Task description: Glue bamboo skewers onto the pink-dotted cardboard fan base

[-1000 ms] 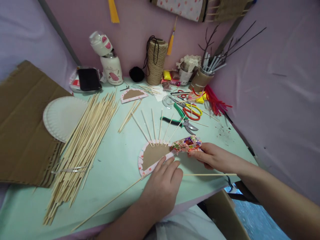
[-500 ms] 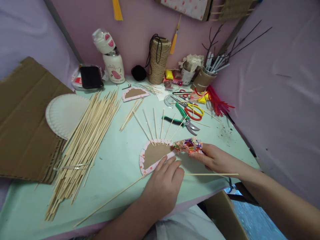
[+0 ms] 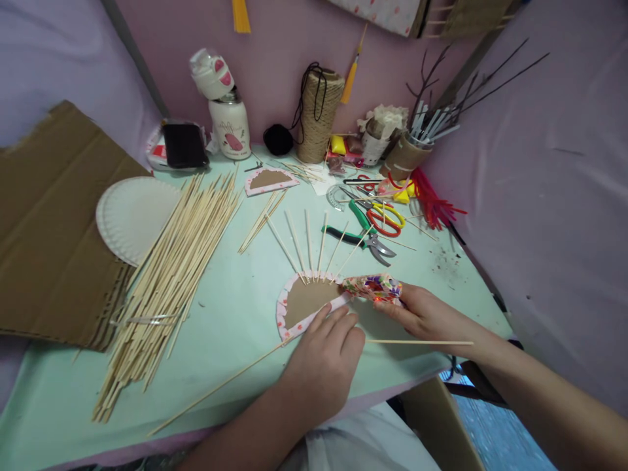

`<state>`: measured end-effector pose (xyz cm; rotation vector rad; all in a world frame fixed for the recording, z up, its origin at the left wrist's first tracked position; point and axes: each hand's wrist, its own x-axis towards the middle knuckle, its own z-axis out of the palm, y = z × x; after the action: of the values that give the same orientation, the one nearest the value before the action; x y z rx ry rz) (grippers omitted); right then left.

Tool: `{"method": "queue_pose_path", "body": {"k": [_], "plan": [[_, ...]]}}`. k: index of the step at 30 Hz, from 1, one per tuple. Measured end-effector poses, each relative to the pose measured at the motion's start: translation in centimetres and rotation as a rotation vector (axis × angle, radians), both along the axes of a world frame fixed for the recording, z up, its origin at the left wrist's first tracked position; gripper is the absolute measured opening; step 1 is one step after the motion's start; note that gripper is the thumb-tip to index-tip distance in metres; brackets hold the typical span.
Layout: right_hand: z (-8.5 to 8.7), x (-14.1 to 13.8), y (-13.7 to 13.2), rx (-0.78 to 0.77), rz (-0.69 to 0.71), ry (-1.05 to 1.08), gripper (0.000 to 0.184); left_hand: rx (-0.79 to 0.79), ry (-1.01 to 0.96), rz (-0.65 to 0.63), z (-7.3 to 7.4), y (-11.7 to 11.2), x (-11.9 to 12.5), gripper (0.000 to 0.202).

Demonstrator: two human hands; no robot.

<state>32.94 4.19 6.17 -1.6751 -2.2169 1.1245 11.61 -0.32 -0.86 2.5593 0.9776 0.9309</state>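
Observation:
A cardboard half-circle (image 3: 309, 301) with a pink-and-white patterned paper rim lies on the table. Several short sticks (image 3: 308, 242) fan out from its curved edge. My left hand (image 3: 328, 356) holds the piece along its straight edge, fingers together and curled over it; the thumb is hidden. In my right hand (image 3: 415, 307) is a flower-patterned glue gun (image 3: 370, 288) with a small red light, its nozzle at the right corner of the half-circle. One long bamboo stick (image 3: 216, 387) runs from the front edge up to the half-circle. Another stick (image 3: 422, 342) lies below my right hand.
A bundle of bamboo sticks (image 3: 167, 294), a paper plate (image 3: 132, 222) and a cardboard sheet (image 3: 53, 229) lie left. Behind are pruning shears (image 3: 366, 242), scissors (image 3: 387, 222), a second half-circle (image 3: 269, 180), a twine cone (image 3: 321, 118), a bottle (image 3: 229, 131) and red pipe cleaners (image 3: 434, 203).
The whole view has shifted slightly, moving things a little right and up in the picture. Both hands keep their places on the half-circle and glue gun.

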Motion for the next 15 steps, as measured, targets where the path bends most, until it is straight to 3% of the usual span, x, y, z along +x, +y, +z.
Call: {"method": "queue_pose_path", "body": {"k": [15], "plan": [[-0.15,-0.01,-0.1,0.004,-0.041,-0.022,0.048,-0.013,-0.006,-0.006,0.05,0.04,0.01,0.025]]}}
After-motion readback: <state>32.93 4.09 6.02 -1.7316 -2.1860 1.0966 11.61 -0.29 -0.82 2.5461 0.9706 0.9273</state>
